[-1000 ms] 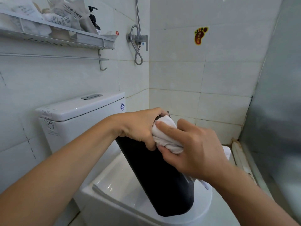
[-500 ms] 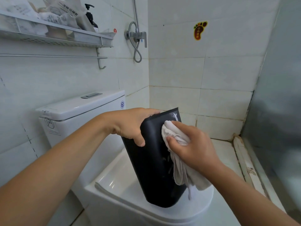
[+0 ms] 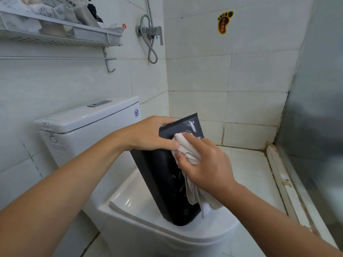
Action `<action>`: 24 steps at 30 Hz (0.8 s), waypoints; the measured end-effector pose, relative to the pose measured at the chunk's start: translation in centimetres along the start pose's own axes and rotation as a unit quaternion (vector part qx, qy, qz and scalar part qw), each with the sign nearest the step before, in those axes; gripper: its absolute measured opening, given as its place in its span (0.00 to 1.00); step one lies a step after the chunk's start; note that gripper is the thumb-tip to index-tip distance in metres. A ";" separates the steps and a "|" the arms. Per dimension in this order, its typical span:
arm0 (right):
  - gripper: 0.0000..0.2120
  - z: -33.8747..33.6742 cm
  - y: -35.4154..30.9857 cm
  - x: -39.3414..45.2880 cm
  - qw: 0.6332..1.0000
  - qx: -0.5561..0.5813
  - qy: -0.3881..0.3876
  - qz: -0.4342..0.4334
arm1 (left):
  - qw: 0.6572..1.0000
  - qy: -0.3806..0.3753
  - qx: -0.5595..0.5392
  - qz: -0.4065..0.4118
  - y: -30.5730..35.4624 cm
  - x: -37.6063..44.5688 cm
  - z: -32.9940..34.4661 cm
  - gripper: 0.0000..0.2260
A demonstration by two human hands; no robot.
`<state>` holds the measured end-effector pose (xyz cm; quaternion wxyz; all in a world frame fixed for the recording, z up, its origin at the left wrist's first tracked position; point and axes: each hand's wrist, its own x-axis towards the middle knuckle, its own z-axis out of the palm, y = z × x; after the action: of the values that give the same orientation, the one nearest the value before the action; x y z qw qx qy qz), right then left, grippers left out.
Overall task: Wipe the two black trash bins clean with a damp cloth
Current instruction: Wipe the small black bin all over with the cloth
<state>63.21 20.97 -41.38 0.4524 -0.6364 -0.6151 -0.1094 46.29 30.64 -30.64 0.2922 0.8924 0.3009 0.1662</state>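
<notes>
One black bin (image 3: 165, 184) in view, tilted on closed toilet lid (image 3: 141, 206) near its front edge | left hand (image 3: 150, 134) grip clamps its top | right hand (image 3: 206, 164) grip bunches cloth (image 3: 185, 147) against upper face | white smear there unwiped | second bin unseen

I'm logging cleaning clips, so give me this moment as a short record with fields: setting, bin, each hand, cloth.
setting: tiled bathroom, closed toilet lid used as a work surface
bin: one black bin in view, tilted, its lower end resting on the lid
left hand: left hand grips the bin's upper end
right hand: right hand presses the cloth against the bin's side
cloth: white cloth, bunched under the fingers, its tail hanging down
second bin: not in view
</notes>
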 end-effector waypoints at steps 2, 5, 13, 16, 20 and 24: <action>0.23 0.1 0.6 0.7 1.000 -0.012 -0.007 0.006 | 1.000 -0.003 -0.001 0.007 -0.5 -0.5 -0.3 0.19; 0.23 0.1 2.3 2.0 0.998 -0.011 -0.013 0.059 | 1.000 0.007 -0.001 -0.006 -1.4 -0.4 -0.5 0.24; 0.24 0.9 0.1 -1.1 0.998 -0.014 -0.027 -0.060 | 0.999 0.018 0.014 -0.024 -2.4 0.4 -0.8 0.23; 0.24 1.1 -0.1 -1.2 0.996 -0.016 -0.049 -0.077 | 1.000 0.008 0.010 -0.025 -2.8 0.2 -1.1 0.24; 0.22 0.6 1.7 1.7 0.998 -0.031 -0.036 0.030 | 0.999 0.017 -0.002 -0.032 -2.7 0.2 -1.0 0.23; 0.21 0.5 0.5 0.0 0.998 -0.044 -0.028 -0.037 | 0.999 0.021 0.018 -0.040 -2.4 0.4 -0.7 0.22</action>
<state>63.46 21.39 -41.84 0.4022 -0.6350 -0.6456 -0.1350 45.25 32.73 -31.52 0.2764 0.8811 0.3454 0.1675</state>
